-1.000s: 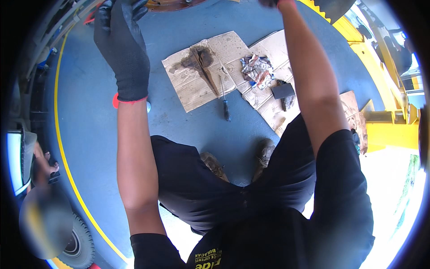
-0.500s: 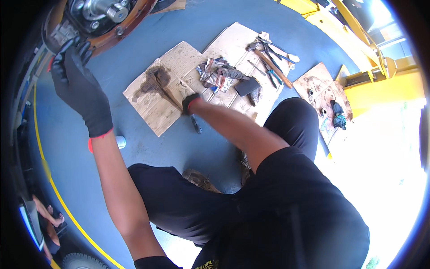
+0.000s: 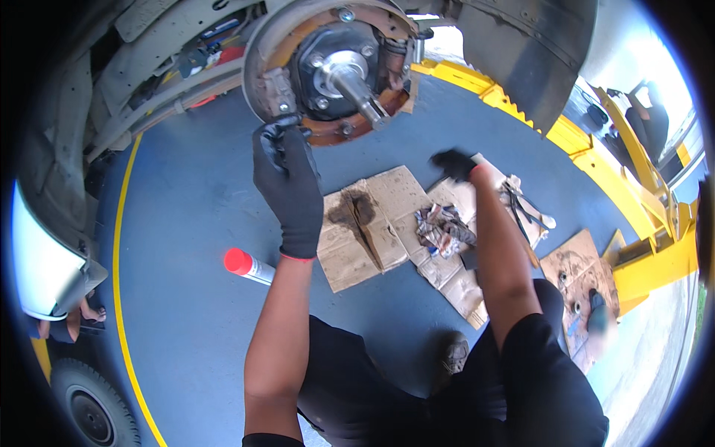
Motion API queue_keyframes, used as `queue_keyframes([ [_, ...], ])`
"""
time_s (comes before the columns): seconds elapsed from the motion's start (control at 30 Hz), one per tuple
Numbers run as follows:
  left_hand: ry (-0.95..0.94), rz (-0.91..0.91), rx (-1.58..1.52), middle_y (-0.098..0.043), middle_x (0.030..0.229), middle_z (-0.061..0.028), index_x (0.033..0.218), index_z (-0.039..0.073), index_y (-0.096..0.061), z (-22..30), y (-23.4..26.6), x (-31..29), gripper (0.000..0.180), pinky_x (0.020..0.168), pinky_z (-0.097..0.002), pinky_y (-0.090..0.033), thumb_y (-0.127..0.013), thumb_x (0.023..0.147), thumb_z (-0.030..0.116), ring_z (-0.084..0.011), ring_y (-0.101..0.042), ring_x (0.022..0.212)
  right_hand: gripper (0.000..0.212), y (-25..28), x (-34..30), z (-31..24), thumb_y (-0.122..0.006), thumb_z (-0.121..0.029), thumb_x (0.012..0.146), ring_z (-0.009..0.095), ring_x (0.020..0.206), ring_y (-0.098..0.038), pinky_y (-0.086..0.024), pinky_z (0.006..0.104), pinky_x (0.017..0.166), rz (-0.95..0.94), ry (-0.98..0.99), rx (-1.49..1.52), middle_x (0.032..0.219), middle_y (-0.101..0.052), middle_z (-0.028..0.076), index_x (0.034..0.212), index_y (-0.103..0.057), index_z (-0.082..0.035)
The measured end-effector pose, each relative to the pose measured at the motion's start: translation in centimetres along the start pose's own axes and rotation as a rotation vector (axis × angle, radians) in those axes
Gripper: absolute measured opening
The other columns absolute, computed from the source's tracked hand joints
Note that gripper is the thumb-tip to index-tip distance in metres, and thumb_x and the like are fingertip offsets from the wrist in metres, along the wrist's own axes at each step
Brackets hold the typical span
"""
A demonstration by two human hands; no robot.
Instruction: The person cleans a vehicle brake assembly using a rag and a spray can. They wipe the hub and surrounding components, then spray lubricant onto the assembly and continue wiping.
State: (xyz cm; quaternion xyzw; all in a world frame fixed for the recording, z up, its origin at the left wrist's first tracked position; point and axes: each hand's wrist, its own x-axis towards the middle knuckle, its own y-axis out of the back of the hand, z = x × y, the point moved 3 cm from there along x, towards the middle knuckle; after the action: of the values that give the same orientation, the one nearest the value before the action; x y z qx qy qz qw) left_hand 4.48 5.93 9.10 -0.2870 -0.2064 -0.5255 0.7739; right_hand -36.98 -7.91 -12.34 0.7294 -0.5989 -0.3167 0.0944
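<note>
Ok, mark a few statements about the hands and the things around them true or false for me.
1. The left hand is nearer the brake than the right hand is. True.
2. Both hands are bare. False: both are gloved.
3. A cardboard sheet bears a dark stain. True.
4. The can lies right of that sheet. False: the can lies left of it.
5. The floor line is red. False: the floor line is yellow.

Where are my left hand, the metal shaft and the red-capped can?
Left hand [image 3: 289,179]: head view, middle of the gloved hand.
Metal shaft [image 3: 359,94]: head view, middle of its length.
Red-capped can [image 3: 241,262]: head view, on its cap.
</note>
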Motion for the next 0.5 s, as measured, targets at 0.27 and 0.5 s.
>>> queue_keyframes([
  [0.27,-0.026,0.057,-0.026,-0.071,0.106,-0.0029,0.125,0.001,-0.065,-0.3,2.2,0.3,0.018,0.079,-0.0264,-0.052,-0.057,0.112,0.011,-0.0077,-0.063,0.091,0.034,11.5,-15.7,-30.3,-0.058,-0.015,0.106,0.031,0.081,-0.074,-0.058,0.0439,0.073,0.583,0.711,-0.292,0.086,-0.072,0.021,0.134,-0.075,-0.007],
  [0.5,-0.002,-0.028,0.01,-0.071,0.116,-0.0075,0.125,-0.001,-0.064,-0.2,2.6,0.1,0.019,0.083,-0.0281,-0.053,-0.054,0.113,0.01,-0.0114,-0.067,0.096,0.039,11.3,-16.9,-31.0,-0.069,-0.032,0.108,0.01,0.068,-0.055,-0.047,0.03,0.064,0.638,0.865,-0.516,0.087,-0.073,0.004,0.142,-0.075,-0.012],
])
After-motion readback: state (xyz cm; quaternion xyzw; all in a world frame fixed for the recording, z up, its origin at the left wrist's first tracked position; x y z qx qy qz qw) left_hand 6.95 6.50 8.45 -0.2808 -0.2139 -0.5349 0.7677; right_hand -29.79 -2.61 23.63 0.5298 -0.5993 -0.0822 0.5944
